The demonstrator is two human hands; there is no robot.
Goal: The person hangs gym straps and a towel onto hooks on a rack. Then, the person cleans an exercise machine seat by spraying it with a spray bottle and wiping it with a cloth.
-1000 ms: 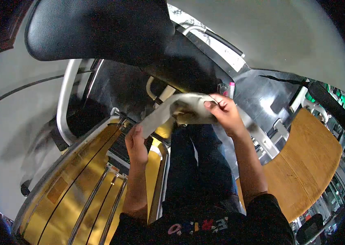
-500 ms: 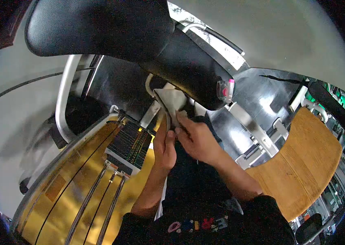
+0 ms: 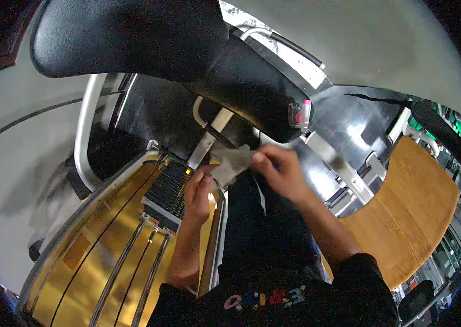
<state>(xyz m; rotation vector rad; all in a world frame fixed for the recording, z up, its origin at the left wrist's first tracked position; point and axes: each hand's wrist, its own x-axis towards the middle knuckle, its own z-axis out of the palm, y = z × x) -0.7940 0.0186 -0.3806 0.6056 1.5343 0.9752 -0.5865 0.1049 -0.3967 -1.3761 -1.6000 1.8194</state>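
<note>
Over dk trousers (image 3: 244, 220), L hand (image 3: 198, 193) & R hand (image 3: 279, 170) pinch opp. edges of grey cloth (image 3: 231, 166), nr blk bench (image 3: 263, 87).

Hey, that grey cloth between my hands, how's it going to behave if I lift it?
Probably floppy: the grey cloth looks crumpled and uneven between your left hand and right hand. Likely light too, since it seems thin.
</note>
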